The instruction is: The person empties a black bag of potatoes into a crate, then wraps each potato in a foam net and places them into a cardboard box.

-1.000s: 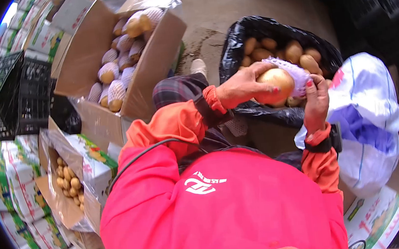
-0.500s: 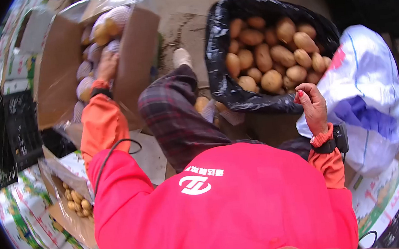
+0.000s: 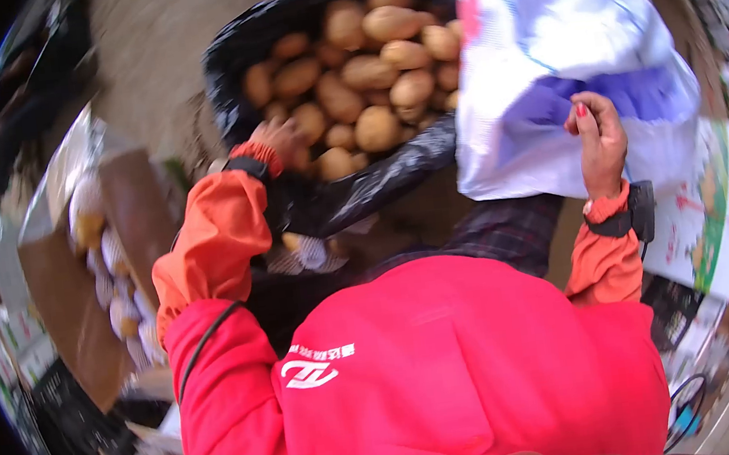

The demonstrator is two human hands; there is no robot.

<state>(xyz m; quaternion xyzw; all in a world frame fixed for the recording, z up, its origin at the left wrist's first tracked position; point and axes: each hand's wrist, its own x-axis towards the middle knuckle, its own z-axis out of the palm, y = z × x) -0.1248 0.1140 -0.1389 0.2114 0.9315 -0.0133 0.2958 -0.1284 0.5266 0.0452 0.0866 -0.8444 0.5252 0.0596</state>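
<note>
My left hand is at the near left edge of a container lined with a black plastic bag, beside the potatoes heaped inside. Its fingers look apart and hold nothing, though they are somewhat blurred. In front of the mouth of a white woven sack, my right hand is closed, with thumb and fingers curled together. Whatever lies between them is hidden. Purple material shows inside the sack.
A cardboard box on the left holds potatoes in foam nets. More netted potatoes lie on the floor below the black-lined container. Printed cartons stand at the right.
My left hand has left the netted potatoes in the cardboard box and moved right to the loose potatoes. The view has turned rightward. My right hand is now before the sack's mouth.
</note>
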